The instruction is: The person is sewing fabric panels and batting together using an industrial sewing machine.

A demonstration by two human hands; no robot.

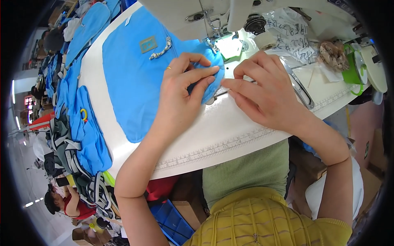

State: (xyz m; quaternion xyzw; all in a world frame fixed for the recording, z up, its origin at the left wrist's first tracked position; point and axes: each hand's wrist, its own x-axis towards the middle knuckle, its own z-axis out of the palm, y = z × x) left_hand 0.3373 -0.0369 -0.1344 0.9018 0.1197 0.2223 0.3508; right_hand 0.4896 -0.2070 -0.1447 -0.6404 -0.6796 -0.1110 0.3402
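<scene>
A bright blue fabric piece (131, 74) lies across the white sewing table, with a small tan patch and a knotted cord pull on it. Its right end is bunched into a curved edge under the sewing machine (193, 18), close to the needle area. My left hand (184, 86) pinches this bunched part between thumb and fingers, a ring on one finger. From the other side, my right hand (266, 90) has its thumb and index finger drawn together at the curved edge of the cloth. What lies between those right fingertips is mostly hidden.
Metal thread snips (301, 88) lie beside my right hand. Farther right are a tape roll (265, 41), plastic bags (289, 35) and a green container (353, 67). A printed ruler (217, 148) follows the table's near edge. Blue garments (88, 135) pile up left; a person (74, 203) is beyond.
</scene>
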